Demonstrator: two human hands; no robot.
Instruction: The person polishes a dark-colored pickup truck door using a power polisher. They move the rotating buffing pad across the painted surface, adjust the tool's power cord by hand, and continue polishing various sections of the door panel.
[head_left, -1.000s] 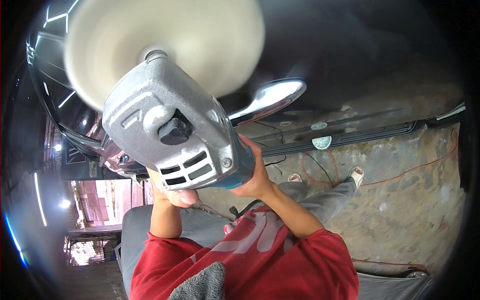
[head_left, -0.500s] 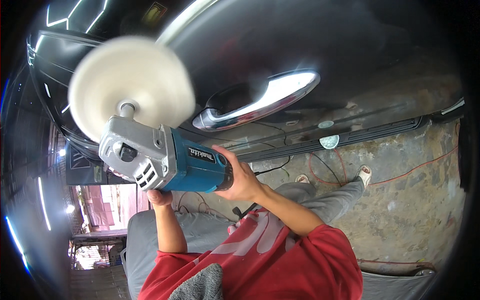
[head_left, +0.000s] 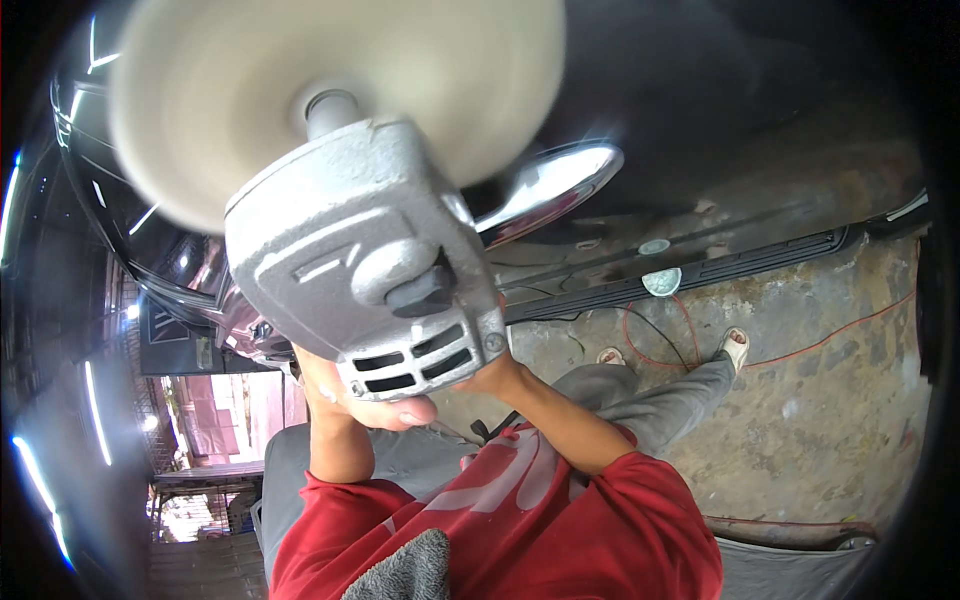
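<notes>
Both my hands hold a power polisher (head_left: pixel 360 250) with a silver metal head, raised close to the view. Its round cream pad (head_left: pixel 210 120) is smeared by spinning. My left hand (head_left: pixel 365 395) is wrapped about the polisher just below the vented head, thumb showing and the other fingers mostly hidden. My right hand (head_left: pixel 495 377) is largely covered by the head, at the body behind it. Beyond the tool is a glossy black car door (head_left: pixel 750 110) with a chrome handle (head_left: pixel 565 185), partly covered by the pad and head. Whether the pad touches the paint I cannot tell.
A dark running board (head_left: pixel 770 263) lies along the car's lower side. A red cord (head_left: pixel 830 345) crosses the worn concrete floor (head_left: pixel 800 430) near my sandalled feet (head_left: pixel 735 345). A grey towel (head_left: pixel 405 572) hangs on my red shirt. Grey covered furniture (head_left: pixel 290 460) stands at left.
The polisher has come up closer to the view and swung right, its head now hiding the blue body and part of the door handle. The pad still spins.
</notes>
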